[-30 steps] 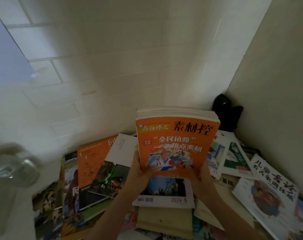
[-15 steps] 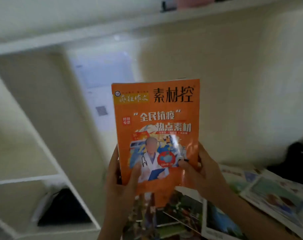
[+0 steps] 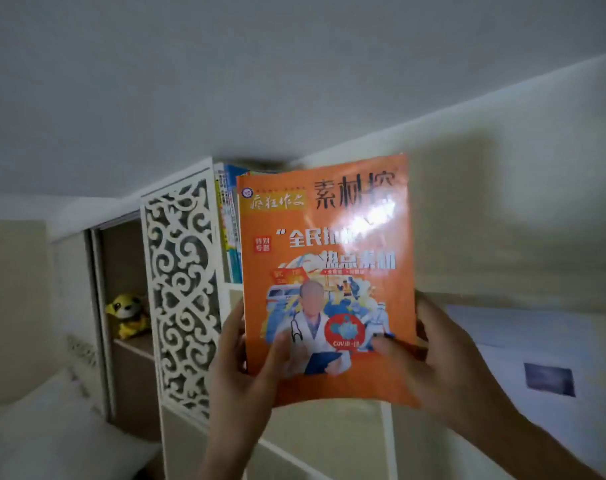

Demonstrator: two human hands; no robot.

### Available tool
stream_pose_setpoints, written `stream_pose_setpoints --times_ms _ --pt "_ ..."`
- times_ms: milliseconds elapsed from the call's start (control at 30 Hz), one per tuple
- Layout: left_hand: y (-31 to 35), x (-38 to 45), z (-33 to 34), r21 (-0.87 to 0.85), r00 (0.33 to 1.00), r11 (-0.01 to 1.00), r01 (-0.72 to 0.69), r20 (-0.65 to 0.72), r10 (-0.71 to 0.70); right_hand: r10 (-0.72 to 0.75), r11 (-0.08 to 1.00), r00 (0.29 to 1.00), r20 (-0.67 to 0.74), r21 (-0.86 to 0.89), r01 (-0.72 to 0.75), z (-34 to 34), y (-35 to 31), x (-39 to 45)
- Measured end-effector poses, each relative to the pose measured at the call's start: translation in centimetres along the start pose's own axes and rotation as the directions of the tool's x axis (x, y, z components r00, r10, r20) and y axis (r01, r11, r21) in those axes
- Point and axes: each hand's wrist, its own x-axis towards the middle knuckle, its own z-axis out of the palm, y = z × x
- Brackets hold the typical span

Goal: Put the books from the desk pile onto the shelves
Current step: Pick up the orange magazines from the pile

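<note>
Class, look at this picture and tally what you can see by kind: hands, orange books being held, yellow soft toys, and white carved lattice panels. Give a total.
Hands: 2, left hand and right hand
Orange book, held: 1
Yellow soft toy: 1
White lattice panel: 1
Total: 5

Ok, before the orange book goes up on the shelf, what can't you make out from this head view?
- Shelf slot behind the orange book: hidden by its cover; only a few upright spines show.
- Title text: partly washed out by glare.
- Left hand and right hand: motion-blurred; fingers behind the book hidden.
- Desk pile: outside the frame.
</note>
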Motion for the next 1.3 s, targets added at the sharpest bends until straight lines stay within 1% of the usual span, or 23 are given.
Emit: stream_pose_setpoints --times_ms 100,200,300,400,533,633,667,733,767,833,867,967,1033,1067,1100,1133,1167,1200,1233,1300 --pt "-0.7 6.1 0.3 0.04 0.999 0.998 -0.045 0.024 0.044 -0.044 0.989 0.999 -0.005 -0.139 0.043 0.8 0.2 7.1" --pt "-2.0 12.0 1.9 0.071 0.999 0.996 -0.054 0.011 0.053 -0.021 0.963 1.0 0.022 -0.268 0.027 1.0 1.0 14.4" --pt "-4.0 16.6 4.2 0.091 0.998 0.995 -0.05 0.05 0.045 0.001 0.901 0.996 0.085 -0.432 0.036 1.2 2.7 21.1" --pt "-6.5 19.5 6.3 0.123 0.999 0.992 -0.027 0.05 0.021 0.044 0.87 0.995 0.089 -0.493 0.006 1.9 5.7 25.6" --pt "-9.7 21.6 7.3 0.201 0.998 0.979 -0.015 0.063 0.002 0.103 0.902 0.982 0.156 -0.431 -0.026 3.6 9.9 28.9" --pt "-11.1 22.1 6.8 0.232 0.991 0.971 -0.054 0.132 0.023 0.153 0.939 0.969 0.196 -0.334 -0.08 5.0 13.2 30.7" --pt "-11.4 22.3 6.3 0.235 0.985 0.971 -0.052 0.175 0.01 0.181 0.936 0.964 0.193 -0.334 -0.109 5.4 14.0 31.3" --pt "-11.8 22.5 5.3 0.225 0.965 0.974 -0.033 0.259 -0.027 0.203 0.925 0.957 0.208 -0.36 -0.118 5.9 15.9 33.1" --pt "-12.0 22.7 4.9 0.239 0.961 0.97 -0.038 0.274 -0.03 0.209 0.922 0.951 0.228 -0.371 -0.114 6.3 15.8 33.5" --pt "-12.3 23.0 4.4 0.299 0.968 0.951 -0.082 0.252 0.005 0.236 0.902 0.943 0.236 -0.415 -0.122 7.0 16.1 34.6" --pt "-12.5 23.1 4.4 0.329 0.972 0.938 -0.11 0.235 0.031 0.237 0.885 0.948 0.214 -0.451 -0.119 7.4 16.0 34.6" --pt "-13.0 23.6 4.6 0.414 0.974 0.89 -0.19 0.194 0.118 0.226 0.865 0.965 0.134 -0.483 -0.136 8.7 16.1 34.2" --pt "-13.3 23.5 4.8 0.514 0.965 0.817 -0.261 0.162 0.206 0.2 0.811 0.979 0.03 -0.566 -0.148 9.4 15.7 33.4" --pt "-13.5 23.3 4.9 0.553 0.954 0.778 -0.298 0.142 0.264 0.183 0.76 0.983 -0.008 -0.633 -0.147 9.6 15.5 33.1" --pt "-13.7 23.1 4.9 0.574 0.945 0.755 -0.318 0.131 0.299 0.164 0.731 0.986 -0.033 -0.667 -0.144 9.7 15.0 32.7" --pt "-13.8 22.8 5.0 0.568 0.947 0.761 -0.313 0.127 0.296 0.157 0.73 0.986 -0.057 -0.666 -0.154 9.7 14.6 32.6" --pt "-13.9 22.6 5.0 0.548 0.954 0.782 -0.295 0.128 0.27 0.141 0.757 0.987 -0.08 -0.634 -0.16 9.7 14.4 32.6" --pt "-14.2 22.4 5.0 0.534 0.957 0.795 -0.288 0.138 0.253 0.157 0.804 0.983 -0.091 -0.567 -0.181 9.8 14.1 32.6" --pt "-14.4 22.2 5.0 0.529 0.954 0.794 -0.299 0.15 0.259 0.177 0.844 0.981 -0.074 -0.501 -0.19 10.1 13.9 32.8" --pt "-15.0 22.3 4.9 0.534 0.931 0.763 -0.363 0.171 0.323 0.207 0.893 0.978 0.03 -0.413 -0.177 11.1 13.6 32.8"
